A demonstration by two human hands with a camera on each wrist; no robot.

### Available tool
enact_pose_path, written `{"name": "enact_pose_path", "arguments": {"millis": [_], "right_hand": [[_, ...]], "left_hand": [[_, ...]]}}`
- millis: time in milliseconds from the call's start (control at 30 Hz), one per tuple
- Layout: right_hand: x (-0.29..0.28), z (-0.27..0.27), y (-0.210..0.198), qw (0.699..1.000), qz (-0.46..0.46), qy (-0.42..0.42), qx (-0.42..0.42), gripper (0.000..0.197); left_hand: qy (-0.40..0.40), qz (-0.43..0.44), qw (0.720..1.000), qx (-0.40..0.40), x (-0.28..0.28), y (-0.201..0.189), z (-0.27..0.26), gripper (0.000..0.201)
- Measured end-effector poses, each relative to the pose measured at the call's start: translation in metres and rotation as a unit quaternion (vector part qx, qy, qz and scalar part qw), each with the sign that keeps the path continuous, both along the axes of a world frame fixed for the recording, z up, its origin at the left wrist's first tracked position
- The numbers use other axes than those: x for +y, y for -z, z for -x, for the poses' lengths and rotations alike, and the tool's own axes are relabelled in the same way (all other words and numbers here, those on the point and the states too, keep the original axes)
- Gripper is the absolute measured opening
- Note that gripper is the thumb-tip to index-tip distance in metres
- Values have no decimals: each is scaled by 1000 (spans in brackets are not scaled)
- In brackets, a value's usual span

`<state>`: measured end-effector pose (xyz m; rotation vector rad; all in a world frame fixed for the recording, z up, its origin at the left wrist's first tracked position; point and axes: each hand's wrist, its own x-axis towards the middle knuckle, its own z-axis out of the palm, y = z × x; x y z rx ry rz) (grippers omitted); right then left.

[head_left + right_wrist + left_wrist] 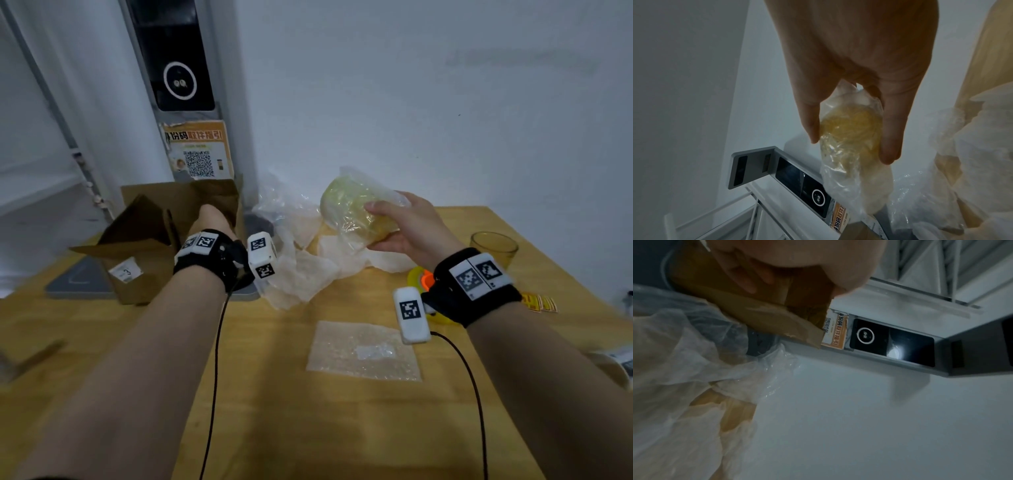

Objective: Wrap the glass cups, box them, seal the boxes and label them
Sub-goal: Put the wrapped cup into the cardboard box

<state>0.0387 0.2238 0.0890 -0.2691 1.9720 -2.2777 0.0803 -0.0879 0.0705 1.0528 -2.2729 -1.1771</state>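
Observation:
My right hand (376, 226) holds a yellow glass cup wrapped in clear bubble wrap (352, 212) in the air above the back of the table. In the right wrist view, thumb and fingers (890, 146) clasp the wrapped cup (851, 129) from both sides. My left hand (210, 219) reaches into the open brown cardboard box (144, 240) at the back left. There its fingers (748, 277) lie on the inside of a box flap (766, 318), with the thumb on the other side. A bare yellow glass cup (493, 246) stands at the right.
Crumpled wrap and paper (301, 270) lie between the box and the wrapped cup. A flat bubble-wrap sheet (363, 349) lies near the middle of the wooden table (274, 394). A yellow tape roll (419, 277) and yellow stickers (541, 303) sit at the right.

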Motion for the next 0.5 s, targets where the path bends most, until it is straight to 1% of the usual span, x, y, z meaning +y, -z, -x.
{"name": "enact_pose_path", "arguments": {"millis": [33, 67, 100, 167, 200, 233, 267, 300, 333, 400, 467, 500], "right_hand": [[1, 0, 0, 1000, 4, 3, -1, 56], [2, -1, 0, 1000, 11, 5, -1, 56], [3, -2, 0, 1000, 18, 5, 0, 56], [6, -4, 0, 999, 39, 4, 6, 55], [7, -5, -1, 999, 51, 3, 10, 55], [10, -7, -2, 998, 65, 3, 14, 54], [12, -8, -4, 996, 82, 3, 18, 54], [15, -10, -6, 995, 100, 3, 22, 54], [18, -12, -8, 993, 118, 4, 26, 53], [25, -16, -14, 988, 154, 5, 34, 50], [33, -19, -20, 982, 183, 5, 44, 43], [37, -21, -23, 980, 192, 4, 52, 38]], "left_hand": [[0, 39, 998, -43, 2, 0, -3, 46], [16, 36, 997, -59, 1, 7, -1, 43], [39, 76, 993, -84, 1, 13, -2, 42], [33, 113, 989, -95, -3, 21, 4, 53], [33, 122, 988, -89, 1, 19, 3, 53], [43, 113, 990, -70, 12, 11, -1, 44], [32, 83, 995, -46, 17, 5, -2, 32], [22, 82, 996, -16, 21, -2, -1, 25], [3, 64, 998, 19, 30, -12, -2, 25], [-4, -34, 995, 99, 39, -22, 5, 32], [10, -163, 970, 182, 54, -33, 5, 32], [11, -234, 944, 233, 61, -35, 4, 30]]}}
